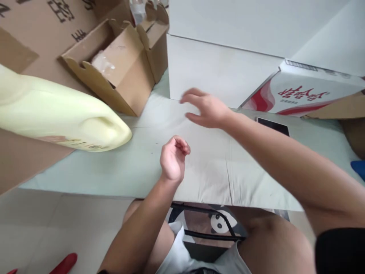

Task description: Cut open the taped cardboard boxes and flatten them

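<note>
Flat cardboard sheet [211, 167] lies on the floor under both empty hands. Right hand [207, 110] is spread open above it; left hand [172, 160] is loosely curled. A fast reach might bump the yellow jug [62, 118] nearby.

Packing or storeroom corner, floor-level work. Flattened cardboard [42, 23] printed with characters, small open cartons [122, 64], a red-and-white printed box [302, 95], a big pale jug [62, 114], all round a sheet [142, 167] spread on the tiled floor [42, 228].
</note>
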A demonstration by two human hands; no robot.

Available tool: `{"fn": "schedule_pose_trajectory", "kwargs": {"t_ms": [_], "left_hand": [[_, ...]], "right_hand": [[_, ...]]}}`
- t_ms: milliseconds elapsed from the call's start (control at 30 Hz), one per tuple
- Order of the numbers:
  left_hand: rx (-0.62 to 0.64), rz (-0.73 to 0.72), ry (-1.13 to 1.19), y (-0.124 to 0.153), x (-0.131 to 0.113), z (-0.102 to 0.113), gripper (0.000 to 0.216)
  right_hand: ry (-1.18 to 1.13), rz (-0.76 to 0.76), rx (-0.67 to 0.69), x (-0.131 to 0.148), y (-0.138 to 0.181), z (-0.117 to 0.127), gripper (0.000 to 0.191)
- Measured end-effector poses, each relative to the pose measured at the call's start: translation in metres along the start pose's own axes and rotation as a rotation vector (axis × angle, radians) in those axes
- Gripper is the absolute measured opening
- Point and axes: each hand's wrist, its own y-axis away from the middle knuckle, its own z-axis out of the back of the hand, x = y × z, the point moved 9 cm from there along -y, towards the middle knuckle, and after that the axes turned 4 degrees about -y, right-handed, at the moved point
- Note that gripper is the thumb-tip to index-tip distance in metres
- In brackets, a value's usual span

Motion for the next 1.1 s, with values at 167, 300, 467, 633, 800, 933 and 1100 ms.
{"fn": "schedule_pose_trajectory", "kwargs": {"t_ms": [167, 300, 467, 633, 800, 933, 1100], "left_hand": [[-0.042, -0.019, 0.037, -0.003, -0.012, 0.019, 0.031], [-0.014, -0.027, 0.034, -0.008, -0.021, 0.027, 0.034], [-0.018, -0.163, -0.012, -0.006, -0.033, 0.034, 0.03], [-0.033, -0.491, -0.174, 0.014, -0.045, 0.036, 0.03], [0.013, -0.739, -0.316, 0.037, -0.053, 0.018, 0.039], [-0.021, -1.065, -0.461, 0.066, -0.085, -0.012, 0.036], [-0.184, -1.38, -0.38, 0.088, -0.13, -0.032, 0.023]], "right_hand": [[-0.082, 0.159, 0.026, 0.105, -0.129, -0.034, 0.046], [-0.038, 0.143, 0.015, 0.13, -0.177, -0.035, 0.051], [0.168, -0.102, 0.142, 0.117, -0.173, -0.044, 0.014], [0.098, -0.124, -0.002, 0.113, -0.131, -0.028, 0.031], [0.063, -0.183, -0.086, 0.094, -0.078, -0.007, 0.027], [0.051, -0.239, -0.145, 0.082, -0.024, 0.013, 0.026], [-0.061, -0.143, -0.346, 0.091, 0.09, 0.056, 0.029]]}}
